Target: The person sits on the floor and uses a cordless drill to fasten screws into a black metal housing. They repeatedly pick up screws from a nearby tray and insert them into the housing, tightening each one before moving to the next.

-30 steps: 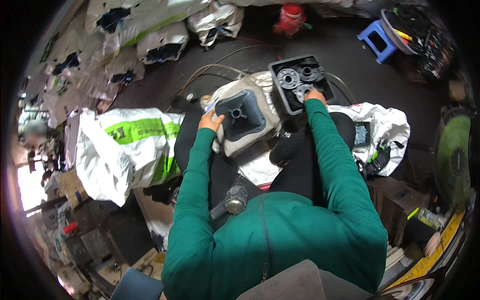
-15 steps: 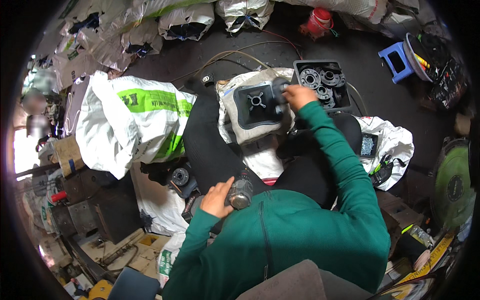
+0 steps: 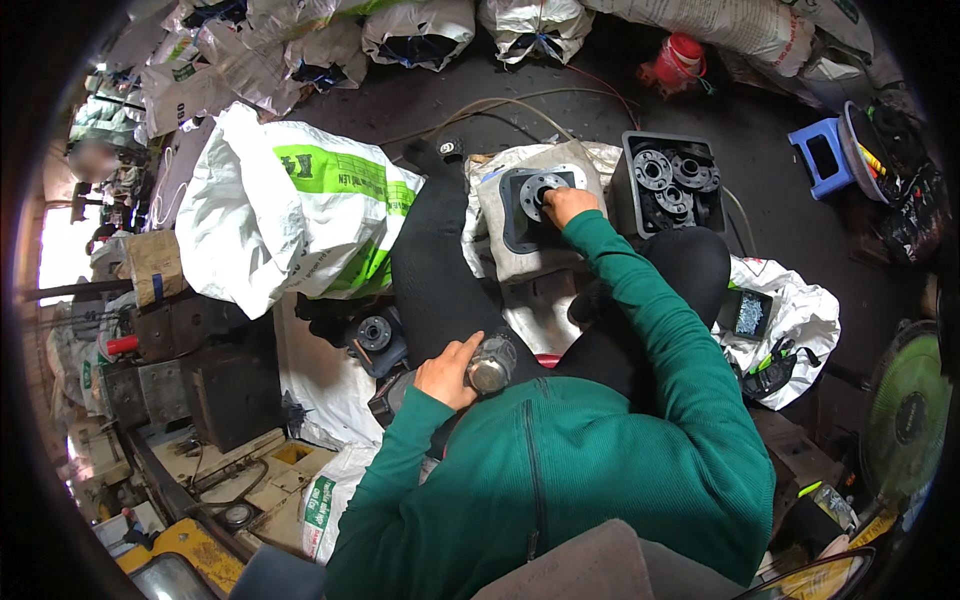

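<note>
My right hand (image 3: pixel 570 205) is closed on a round dark-grey flange with bolt holes (image 3: pixel 540 192). The flange sits over the middle of a black square housing (image 3: pixel 513 238), which lies on a grey padded block (image 3: pixel 520 265) between my legs. My left hand (image 3: pixel 448 372) is wrapped round a cordless power driver (image 3: pixel 491 364) resting on my left thigh, its rounded grey end turned toward me. Right of the padded block, a dark bin (image 3: pixel 630 185) holds several similar flanges. The underside of the held flange is hidden.
A big white sack (image 3: pixel 235 230) stands at the left. Beside my left leg lies another flanged part (image 3: pixel 374 334). A small tray of screws (image 3: pixel 748 314) rests on white sacking at the right. Farther out are a blue stool (image 3: pixel 822 155), a red bucket (image 3: pixel 682 58) and a green fan (image 3: pixel 908 415).
My right hand has moved left from the bin's side, bringing the flange over the middle of the black housing. My left hand still holds the driver on my thigh. The view has shifted slightly.
</note>
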Motion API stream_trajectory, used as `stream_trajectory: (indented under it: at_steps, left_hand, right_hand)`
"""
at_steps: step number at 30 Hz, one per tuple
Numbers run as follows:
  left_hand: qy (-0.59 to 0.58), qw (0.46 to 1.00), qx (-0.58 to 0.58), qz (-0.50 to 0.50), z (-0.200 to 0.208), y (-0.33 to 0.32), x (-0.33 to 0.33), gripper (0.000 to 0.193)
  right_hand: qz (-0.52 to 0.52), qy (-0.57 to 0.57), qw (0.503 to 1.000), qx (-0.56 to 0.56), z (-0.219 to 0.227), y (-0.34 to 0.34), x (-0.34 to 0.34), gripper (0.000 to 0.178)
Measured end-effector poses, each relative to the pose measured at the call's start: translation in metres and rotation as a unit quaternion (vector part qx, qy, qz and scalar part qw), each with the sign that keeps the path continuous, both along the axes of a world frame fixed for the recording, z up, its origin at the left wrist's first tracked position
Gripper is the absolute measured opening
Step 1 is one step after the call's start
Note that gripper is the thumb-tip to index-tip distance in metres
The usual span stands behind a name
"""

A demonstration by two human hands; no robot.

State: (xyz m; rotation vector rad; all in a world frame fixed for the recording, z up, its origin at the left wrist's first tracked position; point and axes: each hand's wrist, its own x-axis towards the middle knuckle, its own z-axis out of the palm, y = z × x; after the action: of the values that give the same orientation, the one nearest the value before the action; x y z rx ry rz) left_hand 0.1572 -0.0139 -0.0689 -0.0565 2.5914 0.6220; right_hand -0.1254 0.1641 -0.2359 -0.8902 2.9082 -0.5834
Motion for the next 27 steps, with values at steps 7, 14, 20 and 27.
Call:
stream_trajectory:
  at_steps: [7,14,20,27]
  left_hand:
    - [0.105,0.961,0.23,0.111,0.036,-0.014,-0.031,0.055]
    - [0.097,0.916,0.336,0.197,0.066,0.007,-0.074,0.036]
    - [0.127,0.946,0.272,0.123,0.061,0.026,-0.096,0.042]
    - [0.091,0.96,0.235,0.122,0.061,0.03,-0.107,0.047]
  right_hand:
    - [-0.211,-0.595,0.437,-0.64,0.026,0.042,0.014,0.029]
    - [-0.031,-0.635,0.272,-0.722,0.058,0.049,0.062,0.044]
    - [0.026,-0.67,0.321,-0.669,0.063,0.056,0.063,0.052]
    - [0.045,-0.689,0.329,-0.644,0.069,0.054,0.062,0.051]
